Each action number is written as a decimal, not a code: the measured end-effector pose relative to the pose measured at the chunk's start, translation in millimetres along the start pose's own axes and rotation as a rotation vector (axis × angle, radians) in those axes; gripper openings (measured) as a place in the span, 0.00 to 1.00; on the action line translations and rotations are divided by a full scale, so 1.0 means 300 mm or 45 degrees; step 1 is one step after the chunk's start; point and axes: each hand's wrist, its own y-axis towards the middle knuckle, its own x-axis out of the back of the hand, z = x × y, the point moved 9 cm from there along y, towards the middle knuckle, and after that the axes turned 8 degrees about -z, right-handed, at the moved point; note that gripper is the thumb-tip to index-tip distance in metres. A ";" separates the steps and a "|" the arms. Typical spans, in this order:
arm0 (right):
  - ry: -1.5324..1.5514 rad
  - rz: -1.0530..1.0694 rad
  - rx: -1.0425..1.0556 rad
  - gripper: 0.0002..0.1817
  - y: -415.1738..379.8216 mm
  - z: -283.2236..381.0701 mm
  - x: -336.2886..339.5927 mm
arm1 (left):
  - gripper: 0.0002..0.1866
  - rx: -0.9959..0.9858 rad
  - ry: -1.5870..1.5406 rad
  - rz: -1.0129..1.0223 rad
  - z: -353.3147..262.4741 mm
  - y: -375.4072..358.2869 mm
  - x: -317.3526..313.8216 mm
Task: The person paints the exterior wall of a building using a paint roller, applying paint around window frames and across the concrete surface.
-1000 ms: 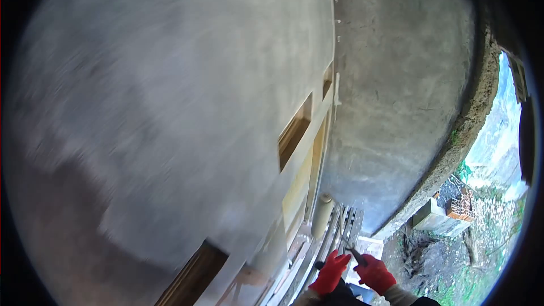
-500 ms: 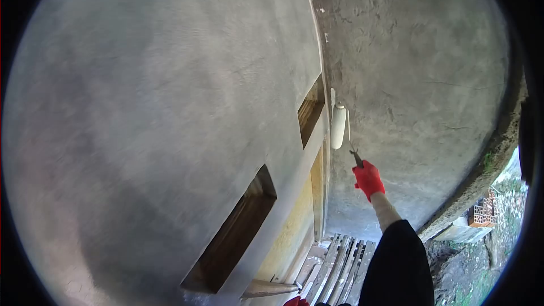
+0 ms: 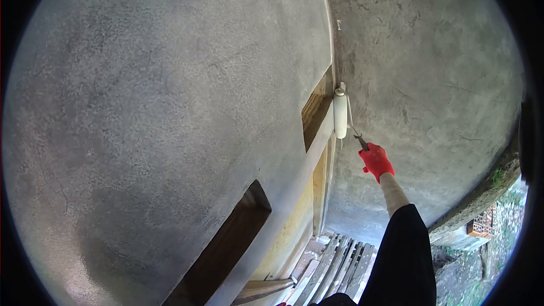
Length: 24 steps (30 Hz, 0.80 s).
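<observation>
My right hand (image 3: 377, 162), in a red glove, is closed around the handle of a paint roller (image 3: 340, 114) at arm's length. The roller's white sleeve lies along the corner where the large grey wall (image 3: 170, 96) meets a second grey plastered surface (image 3: 430, 79). It is beside a wood-lined opening (image 3: 317, 110). Whitish marks show along this corner above the roller. Of my left hand (image 3: 281, 304), just a sliver of red glove shows at the bottom edge; its fingers are hidden.
A long dark recess (image 3: 226, 249) cuts into the wall at lower left. Below are wooden slats (image 3: 334, 266) and a wooden beam (image 3: 263, 290). At the right, past the rough edge (image 3: 481, 192), stacked bricks (image 3: 484, 222) and ground show.
My right hand and the roller have moved slightly up in view, the roller now closer against the corner. The view has shifted a little, and my left hand has nearly left it.
</observation>
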 end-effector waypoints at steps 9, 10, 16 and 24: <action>0.032 0.076 0.002 0.11 -0.151 -0.004 0.011 | 0.21 0.106 -0.056 0.135 -0.112 -0.088 -0.119; 0.033 0.092 0.007 0.11 -0.178 0.001 0.016 | 0.19 0.013 -0.114 0.201 -0.137 -0.094 -0.141; -0.007 0.183 0.065 0.10 -0.368 -0.006 0.031 | 0.19 0.140 -0.066 0.298 -0.170 -0.023 -0.246; -0.054 0.299 0.036 0.15 -0.683 0.048 0.054 | 0.19 -0.067 -0.061 0.632 -0.312 -0.083 -0.425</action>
